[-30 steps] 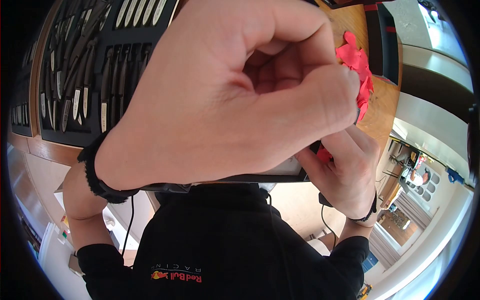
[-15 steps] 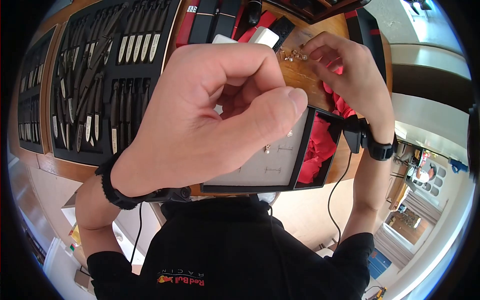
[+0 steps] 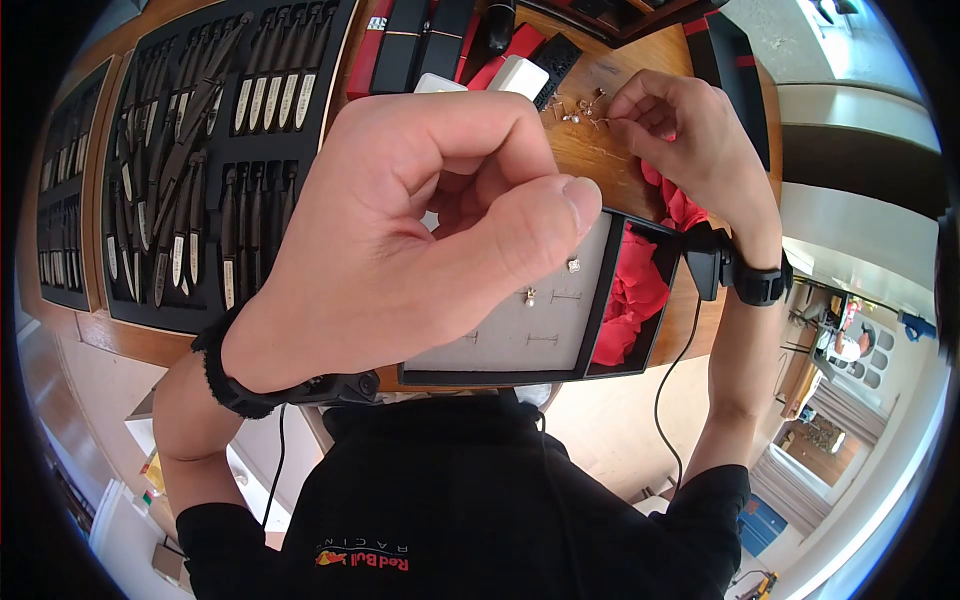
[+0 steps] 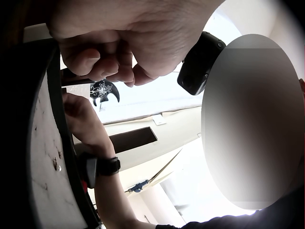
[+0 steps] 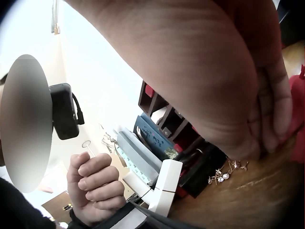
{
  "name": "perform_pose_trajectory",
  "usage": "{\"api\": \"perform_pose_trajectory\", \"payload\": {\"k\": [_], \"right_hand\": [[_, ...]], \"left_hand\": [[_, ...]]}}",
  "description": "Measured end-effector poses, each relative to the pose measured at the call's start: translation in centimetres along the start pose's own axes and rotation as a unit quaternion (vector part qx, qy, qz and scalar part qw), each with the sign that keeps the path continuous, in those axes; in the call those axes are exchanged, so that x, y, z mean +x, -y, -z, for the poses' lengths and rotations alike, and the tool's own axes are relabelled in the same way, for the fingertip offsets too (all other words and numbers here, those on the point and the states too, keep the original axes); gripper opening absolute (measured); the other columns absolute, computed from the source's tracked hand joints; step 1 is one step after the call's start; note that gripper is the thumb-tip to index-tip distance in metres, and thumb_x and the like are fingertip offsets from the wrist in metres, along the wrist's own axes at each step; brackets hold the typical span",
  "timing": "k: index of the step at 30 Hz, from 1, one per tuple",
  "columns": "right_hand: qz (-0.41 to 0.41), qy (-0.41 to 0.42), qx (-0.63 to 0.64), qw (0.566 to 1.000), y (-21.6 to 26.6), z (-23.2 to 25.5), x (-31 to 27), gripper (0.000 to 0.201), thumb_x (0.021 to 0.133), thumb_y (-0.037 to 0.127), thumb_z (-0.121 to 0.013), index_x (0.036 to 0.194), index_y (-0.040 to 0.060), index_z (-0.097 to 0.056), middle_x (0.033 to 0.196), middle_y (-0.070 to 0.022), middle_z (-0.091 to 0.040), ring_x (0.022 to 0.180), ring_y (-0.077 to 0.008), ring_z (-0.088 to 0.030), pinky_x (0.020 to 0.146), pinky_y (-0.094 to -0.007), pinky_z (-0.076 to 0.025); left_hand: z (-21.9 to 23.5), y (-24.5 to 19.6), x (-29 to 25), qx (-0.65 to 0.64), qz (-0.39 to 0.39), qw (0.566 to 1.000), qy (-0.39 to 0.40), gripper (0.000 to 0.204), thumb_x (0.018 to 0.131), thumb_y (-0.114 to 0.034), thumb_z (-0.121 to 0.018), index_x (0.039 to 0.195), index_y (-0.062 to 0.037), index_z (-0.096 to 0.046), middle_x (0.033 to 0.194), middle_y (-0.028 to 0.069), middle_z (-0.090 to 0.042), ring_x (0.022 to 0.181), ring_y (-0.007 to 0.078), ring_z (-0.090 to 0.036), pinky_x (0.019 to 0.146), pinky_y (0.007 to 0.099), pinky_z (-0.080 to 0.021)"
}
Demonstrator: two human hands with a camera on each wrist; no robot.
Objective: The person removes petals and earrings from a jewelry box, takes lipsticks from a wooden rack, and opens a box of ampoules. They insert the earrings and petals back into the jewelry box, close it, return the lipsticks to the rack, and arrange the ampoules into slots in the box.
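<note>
My left hand (image 3: 430, 240) is raised close to the head camera, fingers curled with the thumb against the index finger. Nothing shows between them. My right hand (image 3: 690, 120) is low over the wooden table, thumb and index finger together at a thin gold earring (image 3: 600, 122) on the edge of a small pile. The pile of gold earrings (image 5: 221, 176) with pearls and stones lies beside these fingertips in the right wrist view. Under my left hand, partly hidden, is a black-rimmed display tray (image 3: 500, 355) with a pale slotted pad. A pearl earring (image 3: 530, 297) and a clear-stone earring (image 3: 573, 265) sit on it.
Red petals (image 3: 632, 290) fill the tray's side compartment. Trays of dark-handled tools (image 3: 180, 150) stand at the left. White boxes (image 3: 520, 76) and black boxes (image 3: 405, 45) stand at the back. A black box (image 3: 735, 90) is at the far right.
The right hand has moved from the tray's right side forward to the earring pile, and its thumb and index finger have closed together. The left hand sits lower and further left in view.
</note>
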State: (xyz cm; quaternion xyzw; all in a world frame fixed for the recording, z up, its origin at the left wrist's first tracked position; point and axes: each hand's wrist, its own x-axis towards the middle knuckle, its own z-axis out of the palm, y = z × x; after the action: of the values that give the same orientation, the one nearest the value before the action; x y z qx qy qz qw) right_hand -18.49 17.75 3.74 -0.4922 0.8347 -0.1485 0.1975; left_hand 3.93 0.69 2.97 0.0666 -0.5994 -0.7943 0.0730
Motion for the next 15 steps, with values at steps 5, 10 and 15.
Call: {"api": "perform_pose_trajectory", "payload": {"k": [5,10,15], "right_hand": [[-0.009,0.0,0.016,1.0,0.0,0.0,0.4,0.013,0.09,0.0,-0.072,0.102,-0.0042,-0.074,0.087,-0.0118,-0.078,0.081,-0.0186,-0.078,0.079,-0.0303,-0.062],[-0.02,-0.023,0.034,0.999,-0.2,0.0,-0.6,0.012,0.091,0.0,-0.071,0.103,-0.0048,-0.073,0.085,-0.0107,-0.076,0.079,-0.016,-0.076,0.078,-0.0281,-0.061],[-0.093,-0.042,0.218,0.971,2.2,0.9,-4.2,0.012,0.092,-0.004,-0.069,0.102,-0.0034,-0.074,0.088,-0.0079,-0.075,0.078,-0.0132,-0.073,0.074,-0.0263,-0.059]], "left_hand": [[0.0,0.0,0.0,0.007,0.0,1.0,0.003,0.02,0.096,-0.009,-0.069,0.08,-0.0023,-0.06,0.074,-0.0037,-0.054,0.065,0.0016,-0.043,0.058,0.023,-0.032],[0.2,-0.2,0.0,0.014,0.015,1.0,0.007,0.02,0.096,-0.01,-0.07,0.08,-0.0032,-0.06,0.072,-0.0049,-0.053,0.064,0.0007,-0.042,0.058,0.0222,-0.032],[0.1,-0.2,0.1,0.023,0.011,1.0,0.014,0.02,0.097,-0.011,-0.071,0.081,-0.0036,-0.06,0.071,-0.0052,-0.054,0.064,0.0002,-0.042,0.058,0.0216,-0.031]]}}
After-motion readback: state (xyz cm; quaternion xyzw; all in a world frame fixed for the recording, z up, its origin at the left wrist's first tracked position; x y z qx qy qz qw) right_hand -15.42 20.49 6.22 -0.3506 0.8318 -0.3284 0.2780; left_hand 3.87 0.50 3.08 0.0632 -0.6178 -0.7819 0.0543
